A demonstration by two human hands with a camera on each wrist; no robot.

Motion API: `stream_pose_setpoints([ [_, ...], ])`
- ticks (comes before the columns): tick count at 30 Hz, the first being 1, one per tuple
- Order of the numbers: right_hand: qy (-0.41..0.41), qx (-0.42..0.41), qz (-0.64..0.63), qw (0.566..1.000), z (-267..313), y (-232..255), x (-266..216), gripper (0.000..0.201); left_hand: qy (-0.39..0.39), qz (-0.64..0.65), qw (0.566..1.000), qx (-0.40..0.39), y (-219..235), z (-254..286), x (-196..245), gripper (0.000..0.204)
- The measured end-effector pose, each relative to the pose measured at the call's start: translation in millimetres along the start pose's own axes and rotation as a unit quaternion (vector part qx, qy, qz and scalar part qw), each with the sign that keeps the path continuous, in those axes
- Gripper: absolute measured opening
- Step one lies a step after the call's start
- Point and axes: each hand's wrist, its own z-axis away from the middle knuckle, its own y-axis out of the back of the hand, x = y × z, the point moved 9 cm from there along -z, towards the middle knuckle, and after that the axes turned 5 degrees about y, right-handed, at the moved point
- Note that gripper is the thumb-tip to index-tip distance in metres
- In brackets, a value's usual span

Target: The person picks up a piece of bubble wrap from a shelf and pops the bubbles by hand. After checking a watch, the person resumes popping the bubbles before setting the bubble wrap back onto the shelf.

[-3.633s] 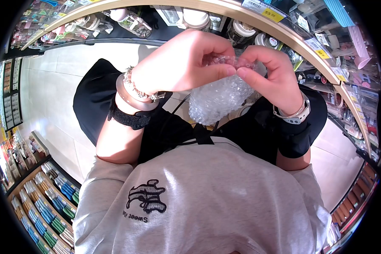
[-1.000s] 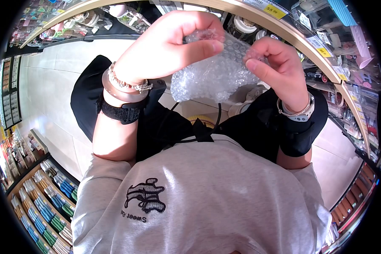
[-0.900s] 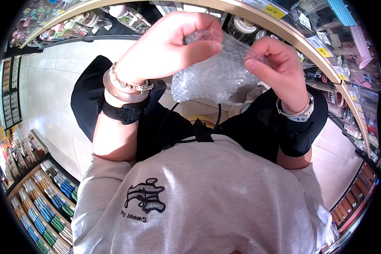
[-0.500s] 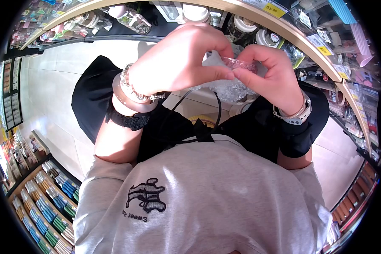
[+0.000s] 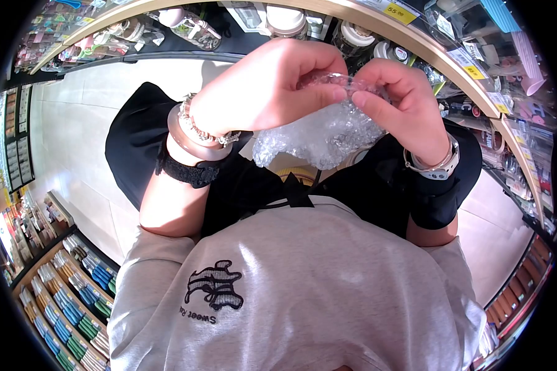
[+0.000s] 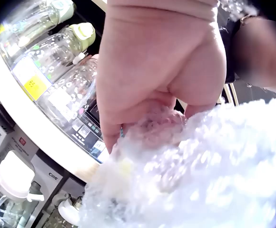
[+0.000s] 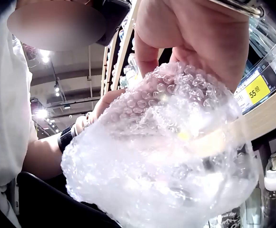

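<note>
A crumpled sheet of clear bubble wrap [image 5: 319, 139] hangs below both hands in front of the person's lap. Its upper edge is pinched by the left hand [image 5: 269, 86], thumb against curled fingers. Close beside, the right hand [image 5: 402, 111] pinches the same edge, and the two thumb tips nearly meet. In the left wrist view, bubble wrap [image 6: 214, 171] bulges large below the left hand [image 6: 162, 57]. From the right wrist, the bubble wrap [image 7: 152, 156] shows see-through and bunched under the right hand [image 7: 200, 38]. Most fingertips are hidden behind the hands and the wrap.
A curved wooden shelf edge [image 5: 436, 52] with yellow price tags runs just beyond the hands. Lidded clear bottles [image 5: 288, 23] stand on the shelf below it. Black-clad knees [image 5: 139, 136] flank the hands over a tiled floor [image 5: 74, 117]. Another rack [image 5: 62, 303] with packaged goods stands lower left.
The hands, apart a second ago with the bubble wrap stretched between them, have come together. Since half a second ago, more of the wrap hangs out below the left hand.
</note>
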Motion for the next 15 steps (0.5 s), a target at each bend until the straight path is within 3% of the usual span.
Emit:
stream_pose_setpoints([
  [5, 0.001, 0.025, -0.016, 1.000, -0.5, 6.5, 2.4, 0.009, 0.054, 0.035, 0.998, 0.012, -0.1, -1.0, -6.2, 0.013],
  [11, -0.013, 0.029, -0.039, 0.999, -0.1, 5.9, 0.2, 0.008, 0.018, 0.014, 0.998, 0.051, 4.5, -1.6, 1.3, 0.013],
  [15, -0.009, 0.027, -0.045, 0.999, 0.2, 6.1, -2.0, 0.008, 0.044, 0.054, 0.997, 0.041, 2.0, -1.9, -3.0, 0.013],
])
